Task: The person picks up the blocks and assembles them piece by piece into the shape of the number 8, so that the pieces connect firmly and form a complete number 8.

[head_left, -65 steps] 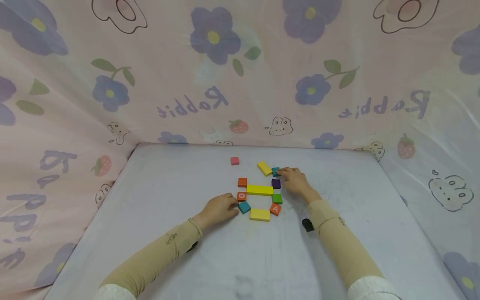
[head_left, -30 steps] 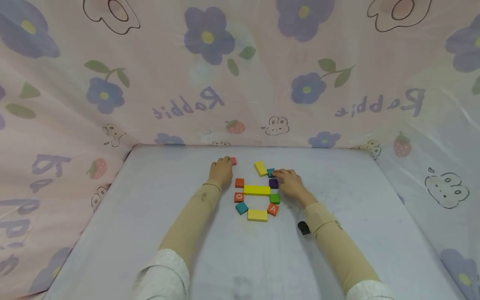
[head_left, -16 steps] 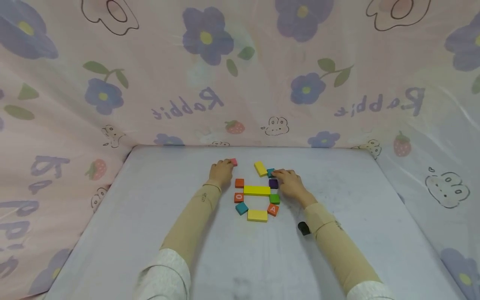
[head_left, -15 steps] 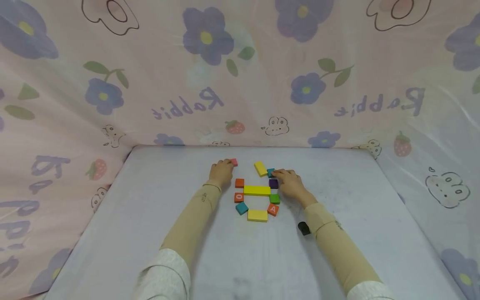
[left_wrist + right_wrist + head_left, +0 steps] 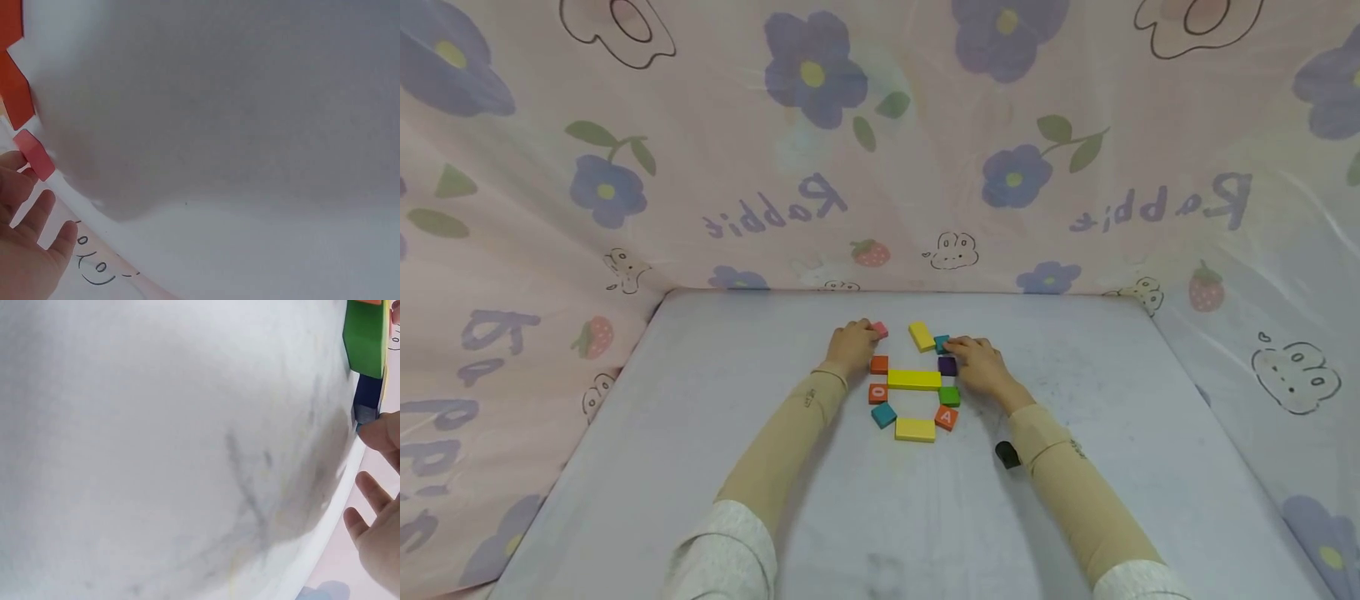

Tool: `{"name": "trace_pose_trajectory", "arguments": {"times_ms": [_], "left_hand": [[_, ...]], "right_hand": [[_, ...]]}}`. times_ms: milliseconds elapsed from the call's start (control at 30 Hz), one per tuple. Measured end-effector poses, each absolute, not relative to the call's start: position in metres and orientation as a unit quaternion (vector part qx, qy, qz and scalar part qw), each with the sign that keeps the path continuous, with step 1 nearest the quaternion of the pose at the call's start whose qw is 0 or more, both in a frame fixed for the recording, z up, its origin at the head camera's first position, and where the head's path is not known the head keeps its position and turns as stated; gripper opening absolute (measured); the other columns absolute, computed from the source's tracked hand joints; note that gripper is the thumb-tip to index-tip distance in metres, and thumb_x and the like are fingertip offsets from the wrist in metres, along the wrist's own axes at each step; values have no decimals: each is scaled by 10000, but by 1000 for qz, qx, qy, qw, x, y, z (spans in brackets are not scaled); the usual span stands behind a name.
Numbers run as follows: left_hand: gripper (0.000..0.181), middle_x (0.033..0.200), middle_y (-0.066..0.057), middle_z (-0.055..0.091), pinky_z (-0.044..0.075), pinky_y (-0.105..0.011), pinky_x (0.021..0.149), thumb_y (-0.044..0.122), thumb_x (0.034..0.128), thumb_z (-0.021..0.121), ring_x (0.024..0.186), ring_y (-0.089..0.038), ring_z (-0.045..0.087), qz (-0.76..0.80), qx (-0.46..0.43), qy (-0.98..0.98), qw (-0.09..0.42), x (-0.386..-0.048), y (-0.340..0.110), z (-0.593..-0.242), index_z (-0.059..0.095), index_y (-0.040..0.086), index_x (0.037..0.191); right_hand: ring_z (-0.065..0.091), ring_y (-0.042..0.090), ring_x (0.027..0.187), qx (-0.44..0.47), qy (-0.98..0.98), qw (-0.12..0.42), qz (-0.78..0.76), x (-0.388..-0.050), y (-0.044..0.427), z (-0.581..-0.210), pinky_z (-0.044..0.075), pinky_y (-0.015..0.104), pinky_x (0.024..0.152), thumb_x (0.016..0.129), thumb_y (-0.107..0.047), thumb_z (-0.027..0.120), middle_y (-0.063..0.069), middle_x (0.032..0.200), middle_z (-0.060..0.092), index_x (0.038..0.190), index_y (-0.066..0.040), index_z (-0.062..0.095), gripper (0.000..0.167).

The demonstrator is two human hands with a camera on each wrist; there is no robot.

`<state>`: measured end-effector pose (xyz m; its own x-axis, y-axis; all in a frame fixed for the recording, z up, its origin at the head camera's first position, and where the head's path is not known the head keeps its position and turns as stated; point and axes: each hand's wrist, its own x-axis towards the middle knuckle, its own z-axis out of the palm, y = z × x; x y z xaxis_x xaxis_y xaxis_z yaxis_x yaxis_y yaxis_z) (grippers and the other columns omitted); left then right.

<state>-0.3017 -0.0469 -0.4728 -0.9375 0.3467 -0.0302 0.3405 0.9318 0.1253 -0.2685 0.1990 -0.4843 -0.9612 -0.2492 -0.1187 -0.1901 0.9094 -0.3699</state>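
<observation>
In the head view, my left hand (image 5: 852,347) pinches a small pink block (image 5: 881,330) at its fingertips, just beyond an orange block (image 5: 879,364). In the left wrist view, the pink block (image 5: 35,155) is at the thumb and a finger, with the other fingers spread. My right hand (image 5: 983,367) holds the edge of a teal block (image 5: 941,343), which touches a slanted yellow block (image 5: 921,337). A purple block (image 5: 947,366) lies just nearer. The right wrist view shows only a sliver of teal at the fingertips.
A long yellow block (image 5: 914,380) bridges the two sides. Below it are an orange block marked O (image 5: 877,393), a green block (image 5: 950,397), a second teal block (image 5: 883,415), an orange block marked A (image 5: 947,417) and a shorter yellow block (image 5: 915,430). Patterned cloth (image 5: 895,167) walls the white table.
My left hand went from the lower teal block up to the pink block. Over the last half second it has shifted that block right and slightly nearer. The right hand stays at its teal block.
</observation>
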Motion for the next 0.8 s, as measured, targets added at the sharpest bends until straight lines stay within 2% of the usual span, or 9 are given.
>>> {"name": "trace_pose_trajectory", "arguments": {"times_ms": [200,400,600,800], "left_hand": [[323,1229,-37,558,463,-374,950,207,967,476,1053,-223,533,86,192,977,46,-298,-44,-472,589,191,1269],[334,1168,-32,587,481,-342,924,134,950,479,1000,-206,562,95,215,971,52,-296,-45,-474,596,173,1260],[385,1211,-33,572,467,-338,949,73,931,480,1027,-201,549,119,231,963,68,-292,-48,-477,560,167,1296],[435,1252,-44,544,459,-346,958,35,912,483,1044,-211,533,115,248,959,73,-288,-51,-476,530,165,1325]], "right_hand": [[323,401,1302,-108,974,83,-180,-270,199,-487,237,619,1064,846,-16,462,103,1431,423,1382,-156,457,554],[330,416,1295,-112,973,87,-183,-267,198,-485,246,624,1056,864,-21,448,124,1430,421,1385,-141,451,535],[323,419,1304,-110,972,90,-188,-267,200,-484,235,628,1064,857,-13,444,118,1436,416,1388,-147,447,548],[414,406,1244,-135,966,93,-201,-268,202,-484,330,577,1043,845,17,431,145,1417,422,1386,-106,444,555]]}}
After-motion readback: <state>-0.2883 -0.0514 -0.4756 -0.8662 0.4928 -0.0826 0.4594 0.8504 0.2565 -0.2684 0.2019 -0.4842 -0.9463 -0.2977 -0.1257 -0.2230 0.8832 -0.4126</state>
